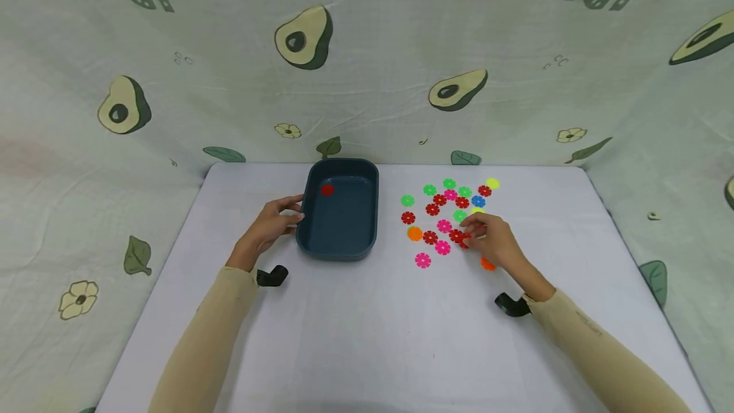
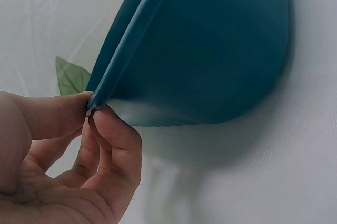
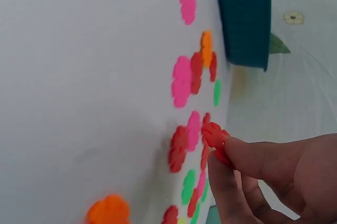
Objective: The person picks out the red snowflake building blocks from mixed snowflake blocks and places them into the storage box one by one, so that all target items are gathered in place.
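My left hand [image 1: 274,225] pinches the left rim of a dark blue rectangular tray [image 1: 337,225] between thumb and fingers; the left wrist view shows thumb and fingertips on that rim [image 2: 126,50]. Inside the tray lies one red notched disc [image 1: 327,190]. To the right, my right hand [image 1: 492,241] is over the scattered discs. Between its thumb and fingers it pinches a red notched disc [image 3: 214,134], held close above the others. Beside it on the table are another red disc [image 1: 455,236], a green disc [image 1: 460,215] and a pink disc [image 1: 443,248].
Several flower-shaped discs in red, green, pink, yellow, orange and blue [image 1: 478,201] lie spread right of the tray. An orange disc [image 1: 487,264] is by the right wrist. Behind the white table [image 1: 367,330] hangs an avocado-print cloth [image 1: 373,50].
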The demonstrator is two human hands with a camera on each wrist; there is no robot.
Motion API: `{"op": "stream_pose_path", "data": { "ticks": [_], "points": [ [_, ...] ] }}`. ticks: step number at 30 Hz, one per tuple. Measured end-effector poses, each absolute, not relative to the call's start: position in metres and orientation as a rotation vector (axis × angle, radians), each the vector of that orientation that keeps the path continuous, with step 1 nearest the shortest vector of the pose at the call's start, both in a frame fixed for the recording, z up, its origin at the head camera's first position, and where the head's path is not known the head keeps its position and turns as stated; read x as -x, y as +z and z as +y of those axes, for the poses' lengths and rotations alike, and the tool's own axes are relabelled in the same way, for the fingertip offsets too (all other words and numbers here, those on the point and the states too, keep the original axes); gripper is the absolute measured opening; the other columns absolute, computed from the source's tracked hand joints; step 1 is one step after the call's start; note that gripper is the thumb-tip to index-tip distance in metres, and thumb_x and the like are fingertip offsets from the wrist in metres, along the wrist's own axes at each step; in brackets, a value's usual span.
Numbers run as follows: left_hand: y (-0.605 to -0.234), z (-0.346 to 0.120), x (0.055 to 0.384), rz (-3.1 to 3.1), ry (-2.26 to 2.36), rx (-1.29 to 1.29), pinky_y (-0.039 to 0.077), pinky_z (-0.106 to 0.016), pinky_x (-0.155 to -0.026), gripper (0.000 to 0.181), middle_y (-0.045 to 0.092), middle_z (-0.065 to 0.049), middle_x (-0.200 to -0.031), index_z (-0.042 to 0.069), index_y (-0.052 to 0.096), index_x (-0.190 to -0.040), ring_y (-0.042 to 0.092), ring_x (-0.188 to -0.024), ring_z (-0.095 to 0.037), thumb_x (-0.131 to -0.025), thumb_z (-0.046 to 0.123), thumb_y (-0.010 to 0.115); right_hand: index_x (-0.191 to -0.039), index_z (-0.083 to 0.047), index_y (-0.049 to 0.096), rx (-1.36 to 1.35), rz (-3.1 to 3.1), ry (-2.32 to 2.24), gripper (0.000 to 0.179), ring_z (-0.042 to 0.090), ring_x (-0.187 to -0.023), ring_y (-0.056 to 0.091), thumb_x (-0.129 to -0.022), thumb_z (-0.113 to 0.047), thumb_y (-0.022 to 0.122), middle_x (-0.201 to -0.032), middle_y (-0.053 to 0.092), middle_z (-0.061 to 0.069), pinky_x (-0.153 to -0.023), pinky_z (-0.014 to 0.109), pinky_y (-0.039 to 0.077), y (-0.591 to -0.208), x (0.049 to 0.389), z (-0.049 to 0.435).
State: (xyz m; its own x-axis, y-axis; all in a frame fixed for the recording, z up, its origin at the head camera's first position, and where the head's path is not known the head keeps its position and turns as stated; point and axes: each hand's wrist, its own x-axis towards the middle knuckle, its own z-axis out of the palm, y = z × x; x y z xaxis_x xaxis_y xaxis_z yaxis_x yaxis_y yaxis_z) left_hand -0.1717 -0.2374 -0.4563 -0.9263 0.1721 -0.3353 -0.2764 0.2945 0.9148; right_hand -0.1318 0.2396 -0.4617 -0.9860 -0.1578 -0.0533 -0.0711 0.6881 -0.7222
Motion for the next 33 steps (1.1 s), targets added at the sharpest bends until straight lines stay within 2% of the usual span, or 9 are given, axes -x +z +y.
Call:
{"op": "stream_pose_path", "data": {
  "ticks": [4, 10, 19, 24, 33],
  "points": [
    [-0.456, -0.238, 0.172, 2.2, 1.671, 0.099, 0.055, -0.023, -0.078, 0.059, 0.048, -0.018, -0.132, 0.004, 0.039, -0.163, 0.056, -0.094, -0.014, -0.108, 0.002, 0.058, -0.118, 0.012, 0.069, 0.293, 2.721, -1.297, 0.026, 0.04, -0.098, 0.069, -0.093, 0.01, 0.073, -0.109, 0.07, 0.026, -0.075, 0.018, 0.056, -0.45, 0.138, 0.218],
    [-0.456, -0.24, 0.172, 2.196, 1.69, 0.107, 0.055, -0.022, -0.076, 0.058, 0.048, -0.018, -0.131, 0.003, 0.04, -0.162, 0.056, -0.092, -0.013, -0.107, 0.0, 0.058, -0.118, 0.011, 0.069, 0.39, 2.66, -1.398, 0.025, 0.038, -0.099, 0.069, -0.093, 0.009, 0.073, -0.111, 0.071, 0.024, -0.077, 0.019, 0.056, -0.436, 0.154, 0.172],
    [-0.457, -0.237, 0.174, 2.208, 1.682, 0.12, 0.054, -0.024, -0.075, 0.057, 0.05, -0.016, -0.129, 0.003, 0.043, -0.161, 0.057, -0.09, -0.014, -0.106, 0.0, 0.059, -0.117, 0.009, 0.071, 0.434, 2.552, -1.48, 0.023, 0.037, -0.098, 0.072, -0.094, 0.01, 0.072, -0.114, 0.072, 0.023, -0.082, 0.038, 0.063, -0.423, 0.182, 0.102],
    [-0.456, -0.236, 0.174, 2.212, 1.672, 0.134, 0.054, -0.023, -0.074, 0.057, 0.05, -0.017, -0.131, 0.004, 0.044, -0.161, 0.057, -0.09, -0.015, -0.106, 0.001, 0.059, -0.119, 0.009, 0.07, 0.4, 2.435, -1.49, 0.025, 0.035, -0.097, 0.073, -0.094, 0.01, 0.071, -0.114, 0.069, 0.024, -0.084, 0.035, 0.062, -0.421, 0.194, 0.071],
    [-0.457, -0.237, 0.175, 2.203, 1.691, 0.125, 0.054, -0.023, -0.073, 0.058, 0.05, -0.019, -0.131, 0.003, 0.043, -0.161, 0.056, -0.09, -0.015, -0.106, 0.0, 0.06, -0.113, 0.009, 0.072, 0.346, 2.321, -1.54, 0.025, 0.024, -0.088, 0.069, -0.089, 0.016, 0.071, -0.1, 0.072, 0.02, -0.076, 0.026, 0.058, -0.424, 0.212, 0.028]
  ]
}}
